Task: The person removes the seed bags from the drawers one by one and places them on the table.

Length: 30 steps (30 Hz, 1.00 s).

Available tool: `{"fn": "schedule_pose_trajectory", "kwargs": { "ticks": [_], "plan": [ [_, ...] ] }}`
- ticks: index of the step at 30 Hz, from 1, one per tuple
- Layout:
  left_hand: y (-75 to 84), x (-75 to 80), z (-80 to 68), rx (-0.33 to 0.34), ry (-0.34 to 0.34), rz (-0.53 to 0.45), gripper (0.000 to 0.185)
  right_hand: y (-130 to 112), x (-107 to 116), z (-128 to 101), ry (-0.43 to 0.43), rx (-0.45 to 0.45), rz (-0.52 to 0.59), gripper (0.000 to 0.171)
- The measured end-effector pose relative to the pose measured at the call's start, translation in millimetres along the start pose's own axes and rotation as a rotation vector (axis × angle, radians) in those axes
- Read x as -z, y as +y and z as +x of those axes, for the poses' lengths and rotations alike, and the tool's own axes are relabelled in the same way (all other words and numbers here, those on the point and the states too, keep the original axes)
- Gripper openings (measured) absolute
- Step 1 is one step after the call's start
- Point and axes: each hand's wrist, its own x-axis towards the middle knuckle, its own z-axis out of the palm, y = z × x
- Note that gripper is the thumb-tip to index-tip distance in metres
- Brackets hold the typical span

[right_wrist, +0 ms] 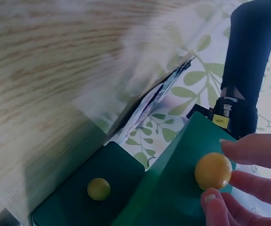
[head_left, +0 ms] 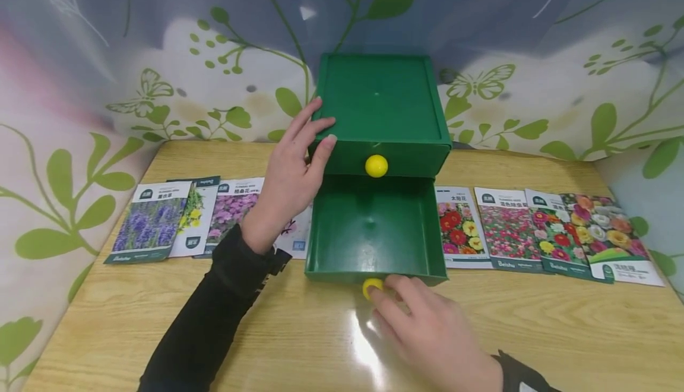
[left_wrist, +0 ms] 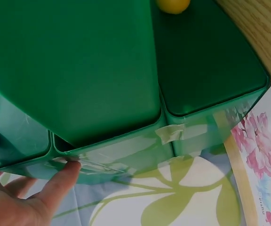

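A green two-drawer cabinet (head_left: 382,98) stands at the middle back of the wooden table (head_left: 160,321). Its upper drawer is closed, with a yellow knob (head_left: 376,166). The lower drawer (head_left: 374,225) is pulled out towards me and looks empty. My left hand (head_left: 315,130) lies with straight fingers against the cabinet's upper left edge; its fingers (left_wrist: 65,174) touch the green side wall (left_wrist: 79,70). My right hand (head_left: 387,297) is at the lower drawer's front and pinches its yellow knob (head_left: 371,287) between the fingers (right_wrist: 248,150).
Flower seed packets lie in a row either side of the cabinet: several on the left (head_left: 152,220) and several on the right (head_left: 507,228). A leaf-patterned cloth (head_left: 160,53) walls in the back and sides. The near table surface is glossy bare wood.
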Motion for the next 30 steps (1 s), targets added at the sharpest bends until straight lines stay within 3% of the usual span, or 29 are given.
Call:
{"fn": "schedule_pose_trajectory", "kwargs": {
  "ticks": [17, 30],
  "plan": [
    [-5.3, -1.4, 1.3, -0.052, 0.036, 0.005, 0.032, 7, -13, 4, 0.006, 0.148, -0.068, 0.041],
    [-3.8, -1.2, 1.2, -0.048, 0.042, 0.006, 0.033, 14, -14, 14, 0.057, 0.157, -0.024, 0.036]
  ]
}}
